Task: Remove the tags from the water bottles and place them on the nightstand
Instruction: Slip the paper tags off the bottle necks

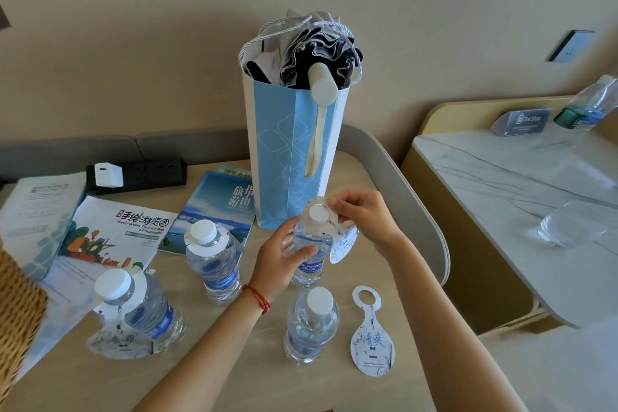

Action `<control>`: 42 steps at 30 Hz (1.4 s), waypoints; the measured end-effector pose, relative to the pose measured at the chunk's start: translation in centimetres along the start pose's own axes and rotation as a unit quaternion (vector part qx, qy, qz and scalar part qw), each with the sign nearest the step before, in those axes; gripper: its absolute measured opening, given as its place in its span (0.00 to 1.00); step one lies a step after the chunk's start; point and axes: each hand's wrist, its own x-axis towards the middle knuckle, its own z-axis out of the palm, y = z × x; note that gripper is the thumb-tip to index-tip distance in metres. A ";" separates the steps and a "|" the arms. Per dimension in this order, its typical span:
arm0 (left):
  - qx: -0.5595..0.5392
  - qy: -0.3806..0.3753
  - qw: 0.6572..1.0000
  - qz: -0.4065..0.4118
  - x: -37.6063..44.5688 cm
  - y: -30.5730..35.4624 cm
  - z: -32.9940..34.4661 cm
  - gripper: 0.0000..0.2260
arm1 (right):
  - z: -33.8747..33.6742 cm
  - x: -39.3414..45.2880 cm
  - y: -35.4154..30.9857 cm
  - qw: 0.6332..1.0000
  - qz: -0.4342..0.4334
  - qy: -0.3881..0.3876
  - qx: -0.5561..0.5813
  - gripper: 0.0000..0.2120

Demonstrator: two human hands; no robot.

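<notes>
White paper neck tag point(334, 231) rings upright clear plastic bottle point(309, 257) gripped by left hand point(284, 254); right hand point(363, 214) pinches collar (lift straight up).

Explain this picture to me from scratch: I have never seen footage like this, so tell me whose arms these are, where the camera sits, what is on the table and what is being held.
There is no machine here. A person wears one camera on the head, looking down at their own arms.

The left hand grips a water bottle around its body. The right hand pinches the paper tag that hangs round that bottle's neck.

On the table stand three more bottles. Two at the left wear tags; the nearest bottle has none, and a loose tag lies beside it. Behind are travel brochures and a tall blue paper bag.
</notes>
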 end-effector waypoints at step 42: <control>-0.004 0.006 1.000 -0.006 0.0 -0.2 -0.1 0.25 | -3.3 1.1 15.5 0.941 0.254 0.210 -0.078 0.03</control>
